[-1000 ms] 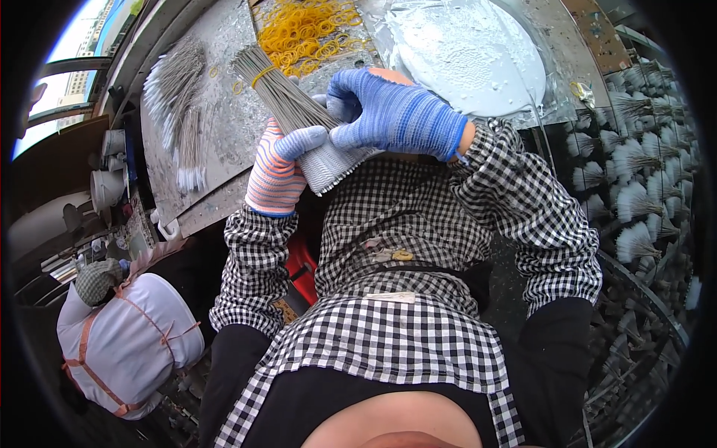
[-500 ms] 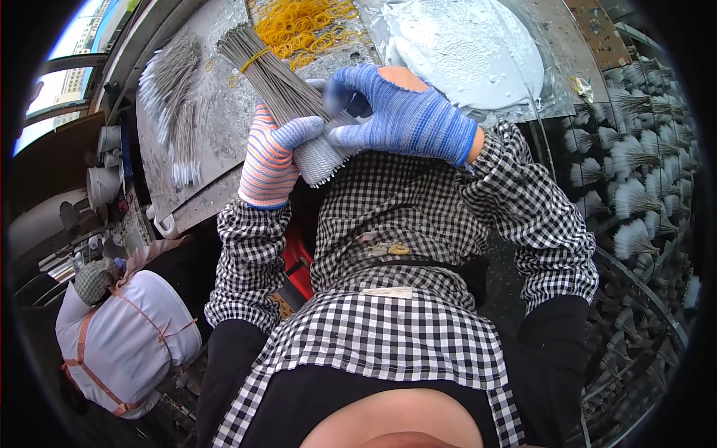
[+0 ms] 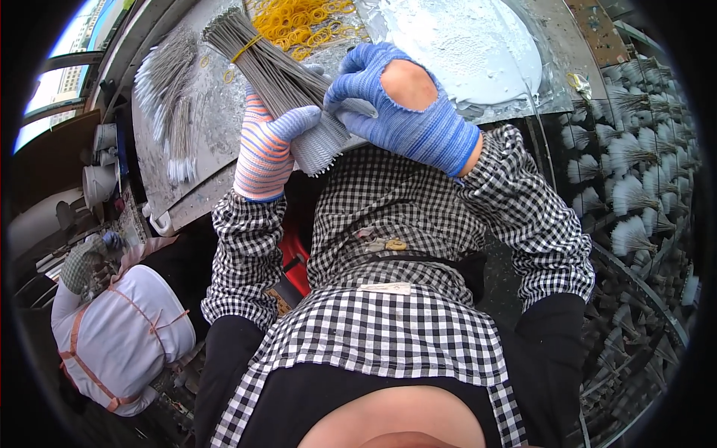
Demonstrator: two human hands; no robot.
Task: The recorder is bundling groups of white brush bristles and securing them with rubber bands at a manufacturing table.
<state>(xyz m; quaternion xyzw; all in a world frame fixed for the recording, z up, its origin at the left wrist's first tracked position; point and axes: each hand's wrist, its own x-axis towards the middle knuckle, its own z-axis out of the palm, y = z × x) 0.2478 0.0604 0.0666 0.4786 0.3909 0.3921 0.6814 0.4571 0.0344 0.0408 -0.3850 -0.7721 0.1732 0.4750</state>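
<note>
A thick bundle of thin grey wire stems [image 3: 272, 71] slants over the table's near edge, with a yellow rubber band [image 3: 246, 49] round its upper part. Its lower end is pale and densely packed with small tips. My left hand [image 3: 270, 142], in an orange-and-white striped glove, is closed round the lower part, thumb across the front. My right hand [image 3: 399, 97], in a blue glove with a hole over the back, curls its fingers against the bundle's right side. Its fingertips are partly hidden there.
Loose yellow rubber bands [image 3: 299, 22] lie beyond the bundle. White paste [image 3: 463, 48] covers a plastic sheet at the right. More white-tipped stems [image 3: 168, 82] lie on the left of the table [image 3: 216, 142]. White-bristled bunches [image 3: 631, 190] fill racks at right. A person [image 3: 131, 328] works at lower left.
The bundle and my left hand have shifted slightly up and left. My right hand has turned, so that the glove's hole faces up more, and its fingers have curled at the bundle's side.
</note>
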